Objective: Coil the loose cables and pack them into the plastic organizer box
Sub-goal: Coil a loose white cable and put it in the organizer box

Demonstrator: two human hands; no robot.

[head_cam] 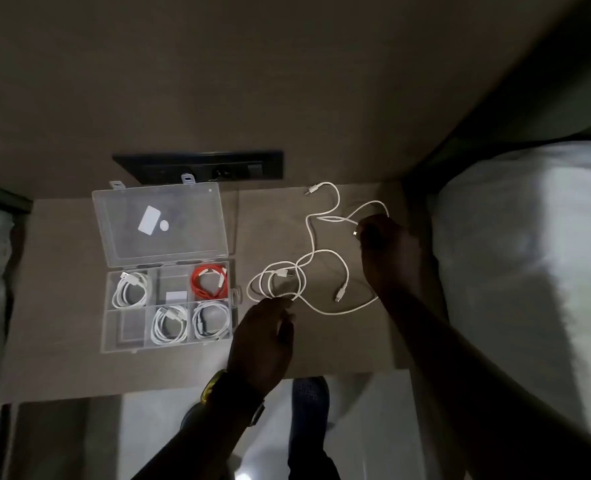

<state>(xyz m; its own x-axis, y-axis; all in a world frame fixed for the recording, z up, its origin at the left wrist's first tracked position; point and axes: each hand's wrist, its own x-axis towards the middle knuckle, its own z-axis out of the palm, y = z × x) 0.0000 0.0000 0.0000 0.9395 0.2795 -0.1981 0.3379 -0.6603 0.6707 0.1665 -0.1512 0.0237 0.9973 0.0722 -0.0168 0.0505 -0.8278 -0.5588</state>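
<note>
Head view, looking down on a small table [79, 341]; clear plastic organizer box [169, 306] at table left, lid [159, 226] thrown back; four compartments filled, three with white coils and one with an orange coil [209, 284]; near-left compartment [124, 329] seemingly vacant. Loose white cables [325, 271] sprawled right of the box, partly looped at the left end and trailing away toward the far right corner, long axis thus running from near-left to far-right. Left hand [262, 341] closed in a pinch on the near edge of the small loop bundle [276, 282], just beside the box's right wall; right hand [391, 251] curled over a cable end [355, 233] at the far right, fingers hidden, grip probably a pinch but not certain. Slack between the two hands lay mostly nearer the right hand; coil itself nearer the left, which also stood closer to the box. Judged step: winding of the remaining slack onto the loops held at left.
</note>
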